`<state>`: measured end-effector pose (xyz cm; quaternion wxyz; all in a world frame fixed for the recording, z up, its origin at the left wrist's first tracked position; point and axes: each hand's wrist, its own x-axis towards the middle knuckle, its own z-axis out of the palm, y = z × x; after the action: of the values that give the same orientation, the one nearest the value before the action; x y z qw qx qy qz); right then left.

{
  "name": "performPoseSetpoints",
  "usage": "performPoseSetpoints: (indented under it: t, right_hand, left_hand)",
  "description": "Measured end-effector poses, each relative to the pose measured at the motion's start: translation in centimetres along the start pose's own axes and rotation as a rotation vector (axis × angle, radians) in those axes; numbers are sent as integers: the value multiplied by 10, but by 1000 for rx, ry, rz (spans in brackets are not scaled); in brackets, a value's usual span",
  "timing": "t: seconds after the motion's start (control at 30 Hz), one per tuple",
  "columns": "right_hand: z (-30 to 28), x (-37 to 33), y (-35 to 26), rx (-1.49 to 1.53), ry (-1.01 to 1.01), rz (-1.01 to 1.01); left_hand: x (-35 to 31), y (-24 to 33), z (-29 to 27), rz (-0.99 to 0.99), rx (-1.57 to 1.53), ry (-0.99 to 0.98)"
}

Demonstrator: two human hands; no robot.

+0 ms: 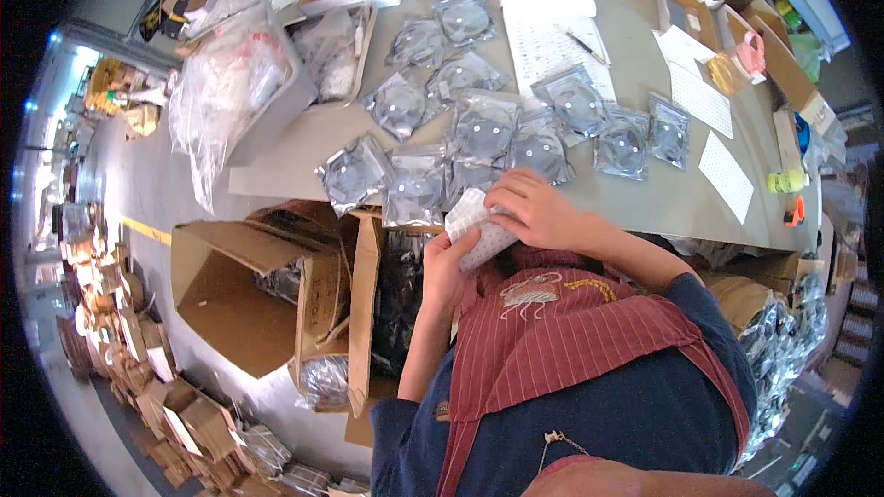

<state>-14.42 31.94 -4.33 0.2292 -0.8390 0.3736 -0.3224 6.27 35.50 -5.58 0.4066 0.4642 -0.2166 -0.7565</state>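
Both hands hold a white sheet printed with small marks [488, 241], curled in front of my apron at the table's near edge; it looks like a label sheet. My left hand [446, 265] pinches its lower left side with the thumb on top. Over its upper right side, my right hand [523, 206] has its fingers bent and closed on the sheet. Just beyond the hands lie several clear zip bags with dark coiled items inside, the closest being a bag [414, 186] to the left and another bag [538, 149] to the right.
A stack of printed paper [529, 28] with a pen [586, 46] lies farther back. White label sheets [726, 177] lie at right, near orange-handled scissors [796, 212]. A grey bin [293, 97] of plastic bags stands left. Below the table edge are open cardboard boxes [226, 313].
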Motion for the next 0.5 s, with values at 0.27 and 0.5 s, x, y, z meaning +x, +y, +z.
performPoseSetpoints:
  t: [0.27, 0.5]
  right_hand:
    - [0, -11, -2, 90, 45, -11]
    - [-2, -16, 0, -2, 128, -11]
  left_hand:
    - [2, 1, -5, -120, 7, -64]
    - [3, -1, 10, -112, -31, 20]
